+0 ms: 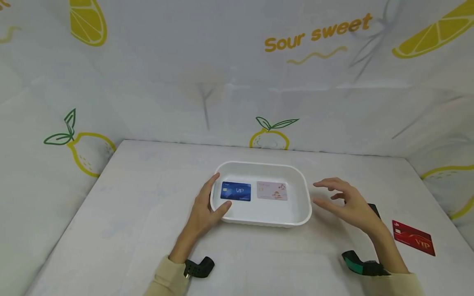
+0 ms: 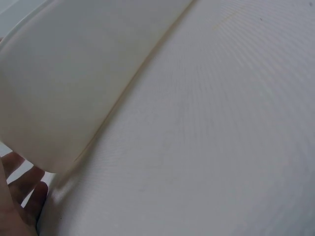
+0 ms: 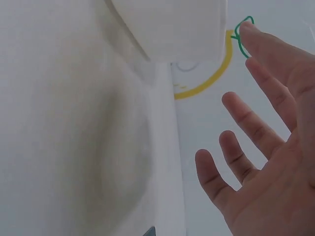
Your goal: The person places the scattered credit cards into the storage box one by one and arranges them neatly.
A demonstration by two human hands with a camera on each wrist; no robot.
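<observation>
The tray (image 1: 266, 213) lies on the table (image 1: 148, 197), blue card (image 1: 235, 191) and pink card (image 1: 272, 191) inside, its left end gripped by the left hand (image 1: 203, 211); the right hand (image 1: 344, 206), loosely spread, hovers just beside its right end.

Tray (image 1: 266, 211) on tbl (image 1: 148, 205); 2 cards (image 1: 235, 191) inside, side by side; 3rd card (image 1: 413, 238) R of tray.

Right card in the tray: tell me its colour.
The right card is pale pink with reddish marks; the head view shows it best.
</observation>
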